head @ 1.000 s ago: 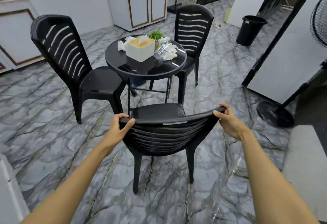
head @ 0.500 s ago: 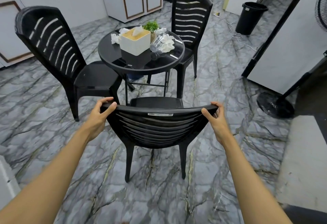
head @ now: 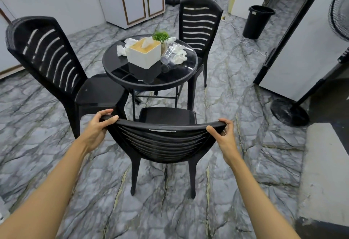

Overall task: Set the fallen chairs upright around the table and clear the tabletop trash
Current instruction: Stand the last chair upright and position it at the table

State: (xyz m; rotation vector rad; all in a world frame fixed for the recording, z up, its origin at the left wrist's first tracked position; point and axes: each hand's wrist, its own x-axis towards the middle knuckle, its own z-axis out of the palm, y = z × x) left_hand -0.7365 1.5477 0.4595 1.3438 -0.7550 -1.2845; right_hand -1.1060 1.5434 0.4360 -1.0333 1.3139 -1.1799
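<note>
Three black slatted plastic chairs stand upright around a small round black glass table. The nearest chair faces the table; my left hand grips the left end of its top rail and my right hand grips the right end. A second chair stands at the left, a third chair behind the table. On the tabletop lie crumpled white tissues, a crushed clear plastic cup with more crumpled paper, a white tissue box and a small green plant.
A black trash bin stands at the back right, with a white cable on the floor beside it. A standing fan's base sits on the right by a white panel. White cabinets line the back wall. The floor is grey marble.
The near chair has slid a little closer to the table with both hands still on its top rail. My view has shifted forward slightly.
</note>
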